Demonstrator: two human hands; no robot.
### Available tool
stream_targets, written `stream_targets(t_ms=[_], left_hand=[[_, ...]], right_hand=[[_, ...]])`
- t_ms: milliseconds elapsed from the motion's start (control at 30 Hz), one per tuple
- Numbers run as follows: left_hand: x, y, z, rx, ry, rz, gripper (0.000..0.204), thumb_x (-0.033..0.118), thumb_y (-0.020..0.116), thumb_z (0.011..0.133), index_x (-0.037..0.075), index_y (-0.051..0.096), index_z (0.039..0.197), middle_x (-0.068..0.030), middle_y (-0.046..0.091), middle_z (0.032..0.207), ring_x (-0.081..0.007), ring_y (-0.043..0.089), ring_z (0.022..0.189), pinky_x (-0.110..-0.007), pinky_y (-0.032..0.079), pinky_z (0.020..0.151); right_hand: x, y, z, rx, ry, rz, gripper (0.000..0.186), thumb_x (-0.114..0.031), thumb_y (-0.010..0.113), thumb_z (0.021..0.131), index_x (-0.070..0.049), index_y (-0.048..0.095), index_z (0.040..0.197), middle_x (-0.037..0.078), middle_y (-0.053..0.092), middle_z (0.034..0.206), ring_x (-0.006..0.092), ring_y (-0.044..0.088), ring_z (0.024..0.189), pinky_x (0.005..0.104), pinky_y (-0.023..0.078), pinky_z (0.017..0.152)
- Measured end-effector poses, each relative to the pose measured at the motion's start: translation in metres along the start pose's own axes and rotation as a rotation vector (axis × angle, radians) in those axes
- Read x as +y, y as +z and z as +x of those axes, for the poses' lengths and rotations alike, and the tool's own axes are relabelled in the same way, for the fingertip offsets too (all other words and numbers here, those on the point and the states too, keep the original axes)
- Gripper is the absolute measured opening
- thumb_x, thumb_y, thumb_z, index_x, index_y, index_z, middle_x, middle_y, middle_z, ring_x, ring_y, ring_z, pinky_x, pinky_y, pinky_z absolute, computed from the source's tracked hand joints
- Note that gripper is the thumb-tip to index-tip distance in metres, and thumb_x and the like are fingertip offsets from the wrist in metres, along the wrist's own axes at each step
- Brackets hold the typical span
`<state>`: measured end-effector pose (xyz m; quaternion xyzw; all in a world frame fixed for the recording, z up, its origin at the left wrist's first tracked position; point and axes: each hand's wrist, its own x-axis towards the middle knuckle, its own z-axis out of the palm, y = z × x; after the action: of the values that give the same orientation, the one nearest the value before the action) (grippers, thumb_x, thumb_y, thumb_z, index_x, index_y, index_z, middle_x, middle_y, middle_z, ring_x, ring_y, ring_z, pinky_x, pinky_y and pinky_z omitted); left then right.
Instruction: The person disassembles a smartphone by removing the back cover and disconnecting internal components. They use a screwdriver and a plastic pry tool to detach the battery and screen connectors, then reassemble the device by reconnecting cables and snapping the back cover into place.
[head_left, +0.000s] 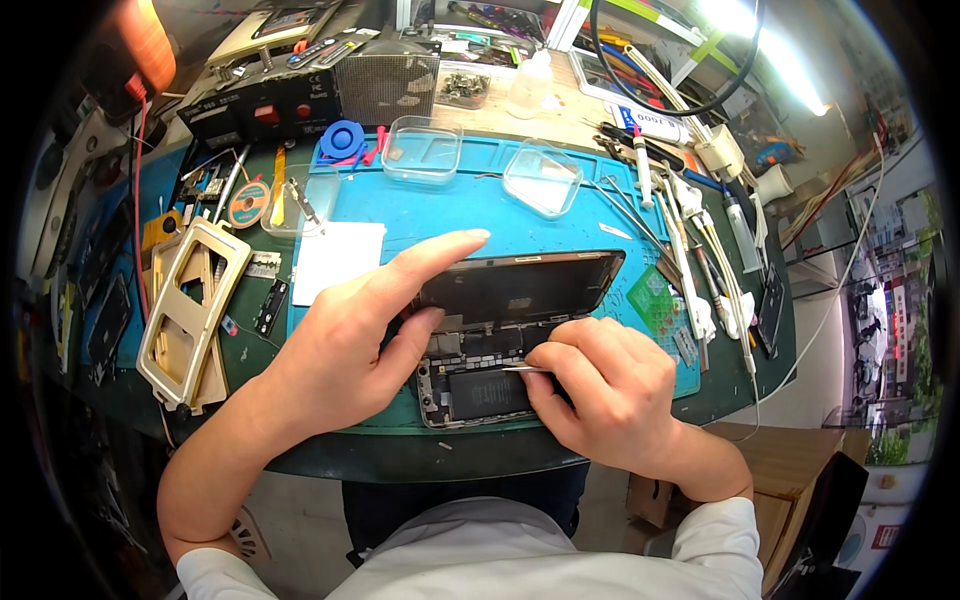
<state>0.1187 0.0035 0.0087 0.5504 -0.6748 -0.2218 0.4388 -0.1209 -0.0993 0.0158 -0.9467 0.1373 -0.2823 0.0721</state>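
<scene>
An opened phone [490, 395] lies on the blue work mat near its front edge, with its black battery and inner boards bare. Its dark screen [520, 285] is raised, tilted back from the far side of the body. My left hand [345, 325] steadies the screen's left edge, thumb against it and index finger stretched out above; the other fingers are hidden. Over the phone's right part, my right hand [605, 385] pinches a slim silver tool [521, 369]. Its tip points left, just above the battery's upper edge; whether it touches is unclear.
Two clear plastic trays [422, 150] and a white sheet [338, 262] lie beyond the phone. Tan metal frames [192, 310] stand at left. Tweezers, syringes and cables [690, 230] crowd the right, near a green stencil [655, 308]. A black box [265, 110] stands behind.
</scene>
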Motion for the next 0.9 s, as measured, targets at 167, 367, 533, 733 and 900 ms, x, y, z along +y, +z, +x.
stream_targets(t_ms=[167, 367, 533, 733, 900], left_hand=[[-0.0002, 0.0002, 0.0005, 0.006, 0.011, 0.006, 0.065, -0.01, 0.061, 0.092, 0.009, 0.05, 0.154, -0.019, 0.069, 0.129, -0.0359, 0.07, 0.092, -0.04, 0.055, 0.079], [0.0011, 0.0001, 0.0011, 0.004, 0.0, 0.003, 0.065, -0.01, 0.061, 0.093, 0.009, 0.05, 0.154, -0.0184, 0.069, 0.129, -0.0346, 0.07, 0.092, -0.039, 0.055, 0.078], [0.0003, 0.0001, 0.0007, 0.001, 0.0, 0.003, 0.065, -0.01, 0.062, 0.093, 0.01, 0.05, 0.154, -0.0184, 0.069, 0.129, -0.0339, 0.07, 0.091, -0.039, 0.055, 0.078], [0.0004, 0.0, 0.0006, 0.007, 0.004, 0.003, 0.065, -0.01, 0.062, 0.092, 0.01, 0.05, 0.154, -0.0184, 0.069, 0.129, -0.0338, 0.07, 0.091, -0.039, 0.055, 0.077], [0.0002, 0.0005, 0.0007, 0.005, -0.002, -0.004, 0.065, -0.01, 0.062, 0.092, 0.01, 0.05, 0.154, -0.0185, 0.069, 0.128, -0.0344, 0.07, 0.092, -0.04, 0.055, 0.078]], right_hand=[[0.0004, 0.0004, -0.001, -0.003, -0.001, -0.005, 0.02, -0.004, 0.082, 0.07, -0.008, 0.071, 0.086, 0.003, 0.066, 0.082, 0.0207, 0.061, 0.062, 0.0333, 0.046, 0.053], [0.0023, 0.0, -0.0028, -0.024, -0.024, -0.043, 0.02, -0.013, 0.082, 0.075, -0.01, 0.069, 0.09, 0.001, 0.062, 0.087, 0.0173, 0.062, 0.069, 0.0321, 0.045, 0.057], [0.0026, 0.0007, -0.0034, -0.021, -0.028, -0.047, 0.02, -0.013, 0.082, 0.075, -0.01, 0.069, 0.09, 0.001, 0.062, 0.087, 0.0171, 0.062, 0.069, 0.0319, 0.045, 0.057], [0.0022, 0.0005, -0.0024, -0.018, -0.036, -0.048, 0.019, -0.012, 0.081, 0.075, -0.009, 0.068, 0.089, 0.001, 0.062, 0.087, 0.0169, 0.061, 0.068, 0.0317, 0.045, 0.057], [0.003, 0.0011, -0.003, -0.018, -0.036, -0.038, 0.019, -0.011, 0.081, 0.075, -0.009, 0.068, 0.089, 0.001, 0.062, 0.087, 0.0174, 0.061, 0.068, 0.0319, 0.045, 0.057]])
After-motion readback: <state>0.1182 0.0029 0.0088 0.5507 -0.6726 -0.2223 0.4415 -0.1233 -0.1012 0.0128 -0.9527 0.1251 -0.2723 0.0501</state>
